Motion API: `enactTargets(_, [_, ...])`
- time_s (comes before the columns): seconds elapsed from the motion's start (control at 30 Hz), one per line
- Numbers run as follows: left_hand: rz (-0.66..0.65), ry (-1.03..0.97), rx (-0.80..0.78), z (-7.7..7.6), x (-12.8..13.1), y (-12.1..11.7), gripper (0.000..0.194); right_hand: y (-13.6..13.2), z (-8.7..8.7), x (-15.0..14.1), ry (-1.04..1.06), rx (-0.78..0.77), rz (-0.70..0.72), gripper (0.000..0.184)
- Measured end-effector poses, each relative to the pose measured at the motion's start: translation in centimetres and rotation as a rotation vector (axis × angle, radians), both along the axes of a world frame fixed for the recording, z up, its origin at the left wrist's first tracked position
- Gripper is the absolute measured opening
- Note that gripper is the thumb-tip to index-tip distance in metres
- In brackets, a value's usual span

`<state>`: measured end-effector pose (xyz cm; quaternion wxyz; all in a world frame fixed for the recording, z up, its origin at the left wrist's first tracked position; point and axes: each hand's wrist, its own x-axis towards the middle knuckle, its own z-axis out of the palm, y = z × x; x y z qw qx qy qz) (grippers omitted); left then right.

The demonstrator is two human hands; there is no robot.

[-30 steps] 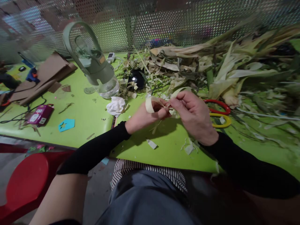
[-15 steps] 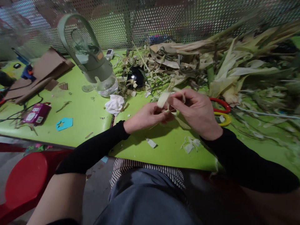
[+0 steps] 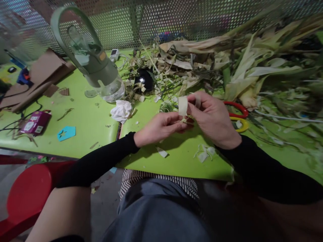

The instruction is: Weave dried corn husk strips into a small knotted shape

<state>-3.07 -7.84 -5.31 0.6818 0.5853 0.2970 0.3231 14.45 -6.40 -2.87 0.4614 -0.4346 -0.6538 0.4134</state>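
Head view is showing a person's two hands working to the right of the water bottle (image 3: 104,72), above the green table (image 3: 96,143). The right hand (image 3: 214,119) is pinching a pale curled husk strip (image 3: 183,106), its thumb and fingers closing on it, while the left hand (image 3: 164,127) is clamping thin strands at the strip's lower end between thumb and fingertips. Just beside the bottle's base, a crumpled tissue (image 3: 121,111) is resting on the near side; a black rounded object (image 3: 145,80) is lying to the bottle's right among dry plant scraps (image 3: 161,85). Farther right of the bottle, corn husks (image 3: 252,75) are spreading in a heap, and red (image 3: 237,109) and yellow handle loops (image 3: 243,125) are showing past the right hand. Left of the bottle, brown cardboard (image 3: 41,79) is lying, with a purple box (image 3: 36,122) and a blue paper piece (image 3: 66,133) sitting nearer the person.
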Motion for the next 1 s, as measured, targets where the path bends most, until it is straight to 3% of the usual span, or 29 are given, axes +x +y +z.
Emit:
enactTargets(0.13, [0.137,-0.050,-0.057,0.8,-0.5,0.3,0.033,0.4,0.3,0.4,-0.001,-0.024,0.014,0.040])
enactTargets(0.33, [0.295,-0.107,-0.123,1.0,-0.9,1.0,0.019,0.7,0.4,0.9,-0.092,0.095,0.047,0.028])
enactTargets(0.53, [0.308,-0.081,-0.127,1.1,-0.4,0.7,0.008,0.8,-0.1,0.7,-0.111,0.076,0.019,0.025])
enactTargets(0.8, [0.304,-0.134,-0.151,1.4,-0.6,0.7,0.007,0.9,-0.3,0.7,-0.147,0.075,-0.015,0.021])
enactTargets(1.0, [0.369,-0.009,-0.066,1.3,-0.8,0.9,0.011,1.0,0.3,1.3,-0.293,0.136,0.009,0.024])
